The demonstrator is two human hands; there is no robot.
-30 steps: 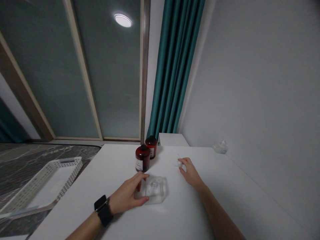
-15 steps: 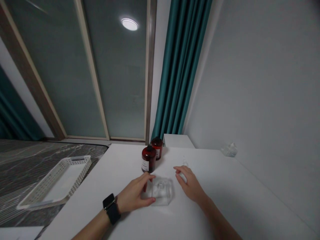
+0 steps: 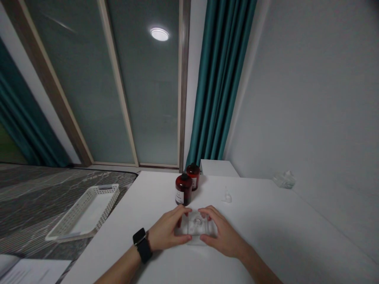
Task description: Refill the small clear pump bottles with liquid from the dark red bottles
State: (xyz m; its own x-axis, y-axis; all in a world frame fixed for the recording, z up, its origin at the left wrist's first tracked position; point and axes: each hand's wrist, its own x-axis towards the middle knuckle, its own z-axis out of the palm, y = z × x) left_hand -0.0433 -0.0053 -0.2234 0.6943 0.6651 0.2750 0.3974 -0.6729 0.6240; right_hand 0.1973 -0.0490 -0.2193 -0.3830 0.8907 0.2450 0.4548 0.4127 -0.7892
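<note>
left hand (image 3: 168, 229), right hand (image 3: 224, 234) around one clear container (image 3: 196, 228), two red-brown bottles (image 3: 183, 187) beyond

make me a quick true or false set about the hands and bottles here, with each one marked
1. The front bottle and the back bottle are on the table. True.
2. Both bottles lie on their sides. False: both stand upright.
3. The left hand and the right hand are at opposite sides of a clear box. True.
4. The right hand is around the front bottle. False: it is at the clear box.
5. A dark watch is on the left wrist. True.
6. The clear box is farther from the person than the bottles. False: the clear box is nearer.
</note>
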